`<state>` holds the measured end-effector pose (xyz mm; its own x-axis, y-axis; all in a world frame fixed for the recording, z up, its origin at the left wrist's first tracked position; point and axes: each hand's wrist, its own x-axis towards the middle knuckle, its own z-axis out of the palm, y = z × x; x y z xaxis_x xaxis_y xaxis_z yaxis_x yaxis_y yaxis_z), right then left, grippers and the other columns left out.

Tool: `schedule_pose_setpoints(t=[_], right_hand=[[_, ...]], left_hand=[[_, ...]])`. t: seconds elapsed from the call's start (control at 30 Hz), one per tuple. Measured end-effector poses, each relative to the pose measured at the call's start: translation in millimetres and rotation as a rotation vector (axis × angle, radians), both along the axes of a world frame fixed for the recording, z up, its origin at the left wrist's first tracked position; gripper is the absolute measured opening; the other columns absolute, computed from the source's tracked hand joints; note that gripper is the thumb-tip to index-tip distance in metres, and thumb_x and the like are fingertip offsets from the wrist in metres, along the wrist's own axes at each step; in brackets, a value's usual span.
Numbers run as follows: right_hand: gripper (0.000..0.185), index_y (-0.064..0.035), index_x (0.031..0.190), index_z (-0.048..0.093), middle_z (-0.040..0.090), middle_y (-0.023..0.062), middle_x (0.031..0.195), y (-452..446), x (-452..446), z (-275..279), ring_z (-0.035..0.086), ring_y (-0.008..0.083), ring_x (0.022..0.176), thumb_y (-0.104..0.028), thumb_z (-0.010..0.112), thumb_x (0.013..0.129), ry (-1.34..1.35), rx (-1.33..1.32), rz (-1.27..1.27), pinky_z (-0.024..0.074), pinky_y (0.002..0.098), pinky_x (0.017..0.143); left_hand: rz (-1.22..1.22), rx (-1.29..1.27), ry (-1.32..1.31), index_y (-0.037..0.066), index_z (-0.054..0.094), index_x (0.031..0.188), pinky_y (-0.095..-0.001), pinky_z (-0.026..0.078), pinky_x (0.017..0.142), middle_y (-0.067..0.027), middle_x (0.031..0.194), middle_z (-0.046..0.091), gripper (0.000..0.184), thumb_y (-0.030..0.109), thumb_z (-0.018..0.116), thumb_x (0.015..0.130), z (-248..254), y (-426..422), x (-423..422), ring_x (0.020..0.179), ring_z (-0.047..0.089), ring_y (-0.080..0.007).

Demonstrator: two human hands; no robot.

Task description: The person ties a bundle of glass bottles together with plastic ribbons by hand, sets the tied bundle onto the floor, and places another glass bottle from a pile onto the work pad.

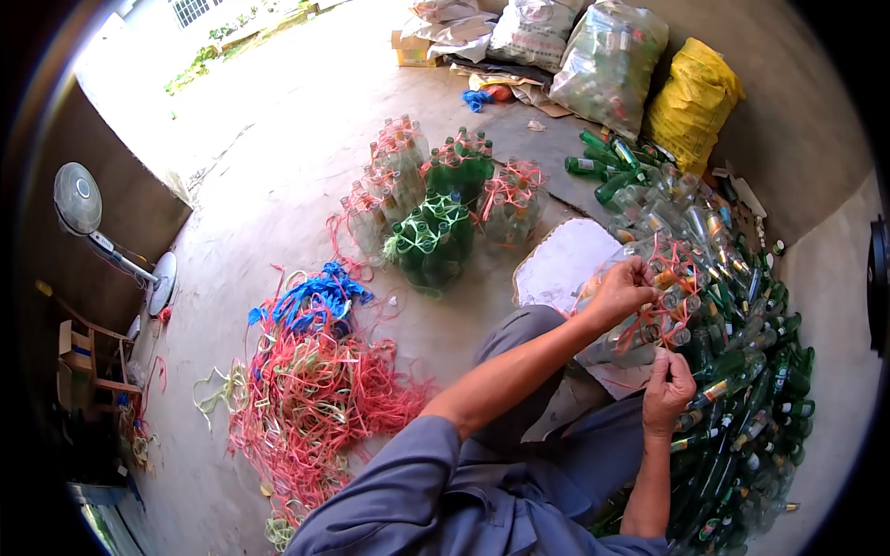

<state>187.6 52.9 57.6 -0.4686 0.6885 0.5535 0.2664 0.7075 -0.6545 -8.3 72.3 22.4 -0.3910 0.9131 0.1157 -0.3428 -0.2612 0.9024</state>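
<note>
In the head view, a bundle of clear glass bottles (616, 348) lies in front of me, with red twine (669, 255) looped round the bottle necks. My left hand (623, 295) is at the far side of the necks, its fingers pinched at the twine. Nearer to me, my right hand (668, 387) is closed just below the necks, with thumb and finger pressed together; whatever it holds is too small to make out. A white board (564, 261) lies beside the bundle.
Tied bottle bundles (431, 243) stand ahead. A heap of red twine (297, 398) lies left, loose green bottles (742, 398) lie right. Full sacks (609, 67) and a yellow sack (693, 104) line the back wall. A fan (78, 198) stands far left.
</note>
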Motion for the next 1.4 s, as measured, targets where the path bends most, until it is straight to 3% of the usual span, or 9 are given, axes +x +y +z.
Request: schedule_pose_setpoints(t=[0.27,0.3,0.43,0.57,0.77,1.0,1.1,1.2,1.4], right_hand=[[0.029,0.0032,0.127,0.061,0.066,0.0079,0.113,39,16,-37,0.061,0.0138,0.098,-0.01,0.058,0.101,0.208,-0.193,-0.21,0.0512,0.0273,0.084],[0.036,0.0028,0.131,0.058,0.062,0.0099,0.117,41,14,-39,0.062,0.0157,0.095,-0.012,0.063,0.098,0.201,-0.201,-0.218,0.0532,0.029,0.077],[0.04,0.0044,0.127,0.058,0.063,0.0114,0.115,43,9,-51,0.062,0.0162,0.094,-0.022,0.066,0.098,0.075,-0.125,-0.232,0.0527,0.031,0.075],[0.038,0.0026,0.117,0.063,0.066,0.0071,0.102,49,12,-68,0.057,0.0145,0.091,-0.03,0.068,0.097,0.097,-0.501,-0.086,0.0486,0.0308,0.08],[0.046,0.0011,0.122,0.059,0.065,0.0098,0.114,65,19,-103,0.059,0.0199,0.103,-0.028,0.074,0.09,0.008,-0.44,-0.033,0.0451,0.0367,0.096],[0.051,0.0001,0.126,0.056,0.065,0.015,0.119,63,17,-106,0.059,0.0241,0.113,-0.023,0.076,0.085,0.02,-0.477,-0.007,0.0425,0.0389,0.101],[0.052,-0.0023,0.128,0.055,0.064,0.0125,0.118,70,17,-118,0.06,0.021,0.107,-0.023,0.075,0.085,0.029,-0.594,-0.024,0.0468,0.0357,0.091],[0.058,-0.0098,0.134,0.051,0.062,0.0075,0.115,72,16,-116,0.065,0.0162,0.09,-0.025,0.074,0.083,-0.013,-0.766,-0.102,0.0546,0.0268,0.059],[0.055,-0.0099,0.128,0.054,0.061,0.0077,0.112,60,6,-82,0.065,0.0262,0.094,-0.029,0.072,0.08,0.127,-1.104,-0.031,0.0594,0.0464,0.068]], left_hand=[[0.019,0.007,-0.022,0.004,0.055,0.089,-0.0248,0.05,0.062,-0.0044,0.08,0.065,0.017,-0.003,0.068,0.081,-2,4,2,0.072,0.065,-0.0119],[0.024,0.005,-0.021,0.004,0.054,0.089,-0.0249,0.05,0.062,-0.0044,0.08,0.065,0.017,-0.003,0.067,0.081,-1,3,2,0.072,0.065,-0.0121],[0.024,0.039,-0.042,0.004,0.054,0.09,-0.0253,0.05,0.062,-0.0044,0.08,0.065,0.018,-0.004,0.066,0.081,-4,6,3,0.072,0.065,-0.0125],[0.009,0.035,-0.054,0.004,0.053,0.09,-0.0261,0.051,0.063,-0.0045,0.081,0.065,0.018,-0.005,0.065,0.081,-10,9,3,0.073,0.065,-0.0124],[0.025,0.035,-0.07,0.003,0.054,0.09,-0.0251,0.052,0.065,-0.0041,0.081,0.064,0.017,-0.004,0.067,0.082,1,1,5,0.072,0.065,-0.0121],[0.103,0.135,-0.097,0.002,0.056,0.093,-0.0251,0.053,0.069,-0.0042,0.082,0.065,0.016,-0.004,0.067,0.084,-11,7,10,0.075,0.066,-0.0119],[0.137,0.094,-0.078,0.002,0.055,0.096,-0.0248,0.053,0.075,-0.0051,0.089,0.066,0.018,-0.004,0.067,0.085,-9,6,12,0.08,0.064,-0.0116],[0.239,0.005,0.016,0.002,0.052,0.105,-0.0276,0.052,0.08,-0.0064,0.096,0.064,0.024,-0.003,0.065,0.085,-3,1,16,0.088,0.062,-0.0122],[0.285,0.032,0.104,0.002,0.05,0.11,-0.0298,0.051,0.083,-0.0086,0.106,0.061,0.025,-0.002,0.06,0.087,0,3,23,0.09,0.058,-0.0129]])
